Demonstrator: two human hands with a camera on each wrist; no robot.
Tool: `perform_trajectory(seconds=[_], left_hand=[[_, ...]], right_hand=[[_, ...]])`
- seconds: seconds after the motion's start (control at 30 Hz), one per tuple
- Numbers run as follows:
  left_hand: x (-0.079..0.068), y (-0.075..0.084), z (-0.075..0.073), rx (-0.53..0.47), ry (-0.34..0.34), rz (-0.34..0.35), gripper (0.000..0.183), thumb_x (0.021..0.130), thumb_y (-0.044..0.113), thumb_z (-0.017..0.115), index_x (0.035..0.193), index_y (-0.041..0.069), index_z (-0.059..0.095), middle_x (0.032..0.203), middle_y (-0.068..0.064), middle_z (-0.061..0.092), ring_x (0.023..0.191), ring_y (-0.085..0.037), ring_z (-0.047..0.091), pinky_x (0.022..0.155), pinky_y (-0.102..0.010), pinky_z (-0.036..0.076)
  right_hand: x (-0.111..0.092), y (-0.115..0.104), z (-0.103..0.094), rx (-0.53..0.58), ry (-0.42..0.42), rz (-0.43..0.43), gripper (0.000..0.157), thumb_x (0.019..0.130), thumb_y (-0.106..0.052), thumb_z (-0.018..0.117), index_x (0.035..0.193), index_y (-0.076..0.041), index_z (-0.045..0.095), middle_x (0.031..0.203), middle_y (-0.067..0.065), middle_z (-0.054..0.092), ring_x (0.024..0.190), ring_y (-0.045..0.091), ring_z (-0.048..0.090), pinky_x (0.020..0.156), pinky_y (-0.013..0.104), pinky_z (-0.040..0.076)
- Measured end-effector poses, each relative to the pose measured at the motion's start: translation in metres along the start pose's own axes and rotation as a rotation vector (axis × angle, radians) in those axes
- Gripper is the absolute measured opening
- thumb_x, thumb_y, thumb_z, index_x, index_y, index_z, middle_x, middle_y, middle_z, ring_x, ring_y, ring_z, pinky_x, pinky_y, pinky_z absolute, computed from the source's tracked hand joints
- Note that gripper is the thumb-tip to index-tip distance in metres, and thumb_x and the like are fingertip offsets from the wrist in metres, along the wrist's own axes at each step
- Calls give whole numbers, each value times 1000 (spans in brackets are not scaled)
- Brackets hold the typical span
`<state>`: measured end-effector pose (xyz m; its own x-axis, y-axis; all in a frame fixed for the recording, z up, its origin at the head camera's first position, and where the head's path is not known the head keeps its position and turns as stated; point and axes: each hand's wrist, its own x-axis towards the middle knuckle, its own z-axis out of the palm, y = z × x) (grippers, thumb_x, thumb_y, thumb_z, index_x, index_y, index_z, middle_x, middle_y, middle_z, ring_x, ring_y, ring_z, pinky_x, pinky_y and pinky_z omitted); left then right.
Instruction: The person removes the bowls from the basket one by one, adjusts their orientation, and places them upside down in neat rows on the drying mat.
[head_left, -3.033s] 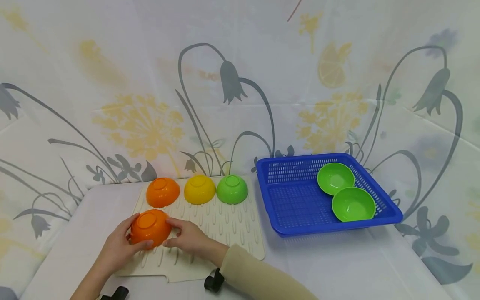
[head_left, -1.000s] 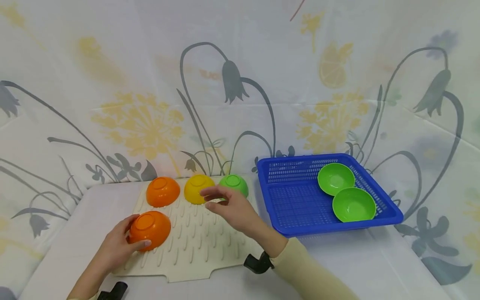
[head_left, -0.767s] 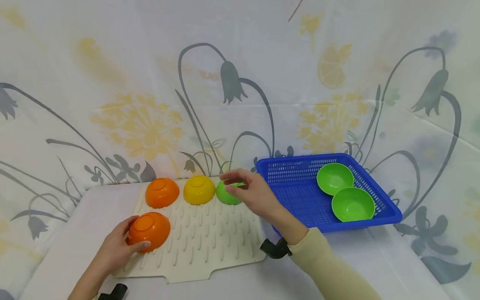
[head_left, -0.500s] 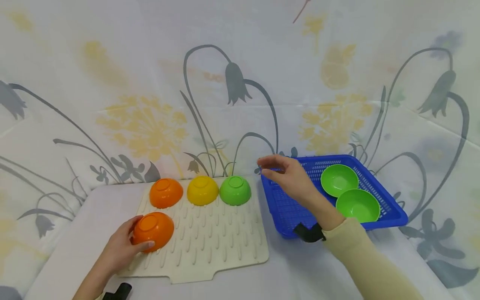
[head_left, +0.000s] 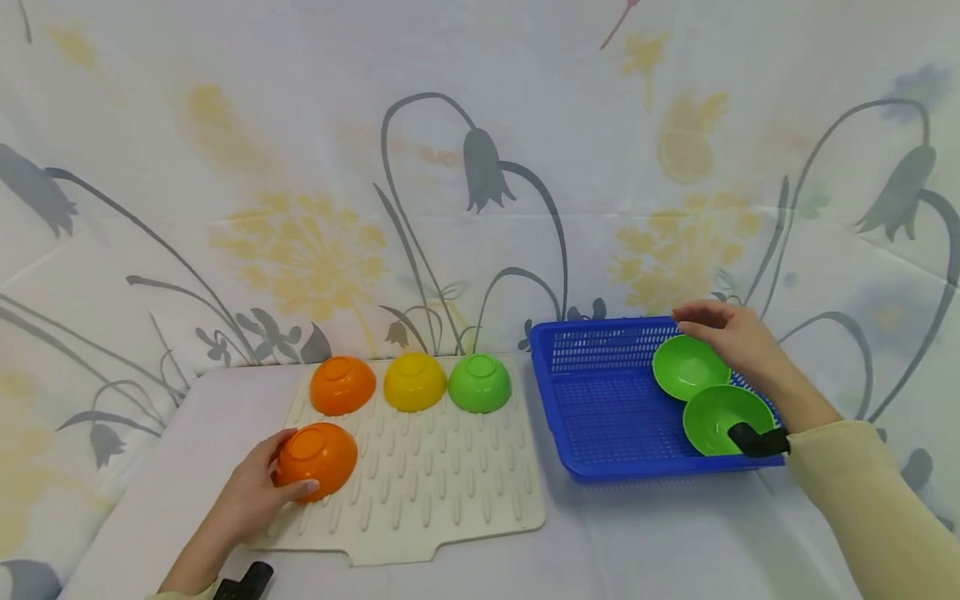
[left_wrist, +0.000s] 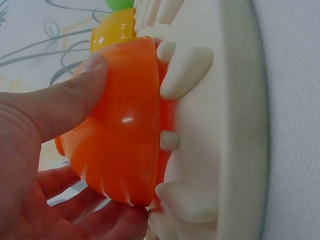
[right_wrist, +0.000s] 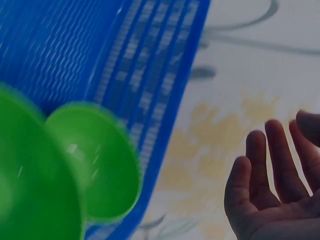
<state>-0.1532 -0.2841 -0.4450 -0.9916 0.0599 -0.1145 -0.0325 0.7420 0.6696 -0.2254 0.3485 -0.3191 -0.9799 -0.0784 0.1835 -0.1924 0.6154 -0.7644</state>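
An upside-down orange bowl [head_left: 318,458] sits at the front left of the ribbed cream drying mat [head_left: 487,512]. My left hand [head_left: 251,500] holds it by the side; in the left wrist view, the thumb lies on its wall and the fingers curl at its lower rim. Over the right part of the blue basket [head_left: 607,421] hovers my right hand [head_left: 731,337], fingers loosely bent and holding nothing. Beneath it, two green bowls lie mouth up in the basket, a far bowl [head_left: 684,371] and a near bowl [head_left: 712,417]. The right wrist partly covers the near one.
Along the mat's back edge stand another orange bowl [head_left: 342,386], a yellow bowl [head_left: 415,383] and a green bowl [head_left: 480,383], all upside down. A flower-printed cloth [head_left: 450,208] hangs behind the white-covered table [head_left: 600,533].
My right hand has let go of the front orange bowl and moved right, past the back row, to above the green bowls in the basket. My left hand keeps hold of the orange bowl.
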Motion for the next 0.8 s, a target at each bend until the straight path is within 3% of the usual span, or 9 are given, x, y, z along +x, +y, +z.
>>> perform_trajectory(seconds=[0.13, 0.27, 0.37, 0.57, 0.8], left_hand=[[0, 1, 1, 4, 10, 6, 101, 80, 41, 83, 148, -10, 28, 147, -36, 34, 131, -52, 36, 105, -64, 34], [0, 0, 2, 5, 10, 1, 101, 80, 41, 83, 149, -9, 28, 147, -35, 34, 131, -52, 36, 105, -64, 34], [0, 0, 2, -3, 7, -3, 101, 80, 40, 83, 149, -9, 27, 148, -35, 33, 132, -52, 35, 106, -64, 34], [1, 1, 1, -9, 13, 19, 98, 81, 34, 83, 149, -9, 28, 148, -36, 33, 133, -52, 35, 106, -64, 33], [-1, 0, 2, -15, 4, -6, 98, 81, 34, 83, 149, -8, 27, 148, -35, 32, 134, -51, 34, 106, -63, 33]], right_hand=[[-4, 28, -28, -92, -122, 73, 48, 103, -29, 57, 136, 5, 53, 121, -2, 66, 100, -8, 55, 83, 11, 45], [-9, 47, -46, -185, -270, 101, 50, 104, -30, 55, 140, 5, 50, 136, 26, 56, 116, 25, 59, 97, 39, 50], [-12, 57, -53, -213, -342, 111, 51, 102, -27, 59, 139, 6, 51, 135, 28, 56, 122, 43, 54, 98, 56, 46], [-14, 69, -57, -192, -458, 141, 53, 95, -15, 67, 138, 10, 50, 133, 28, 57, 116, 37, 61, 87, 26, 53], [-15, 72, -55, -143, -587, 127, 52, 90, -2, 66, 137, 15, 48, 134, 34, 53, 124, 54, 49, 89, 35, 56]])
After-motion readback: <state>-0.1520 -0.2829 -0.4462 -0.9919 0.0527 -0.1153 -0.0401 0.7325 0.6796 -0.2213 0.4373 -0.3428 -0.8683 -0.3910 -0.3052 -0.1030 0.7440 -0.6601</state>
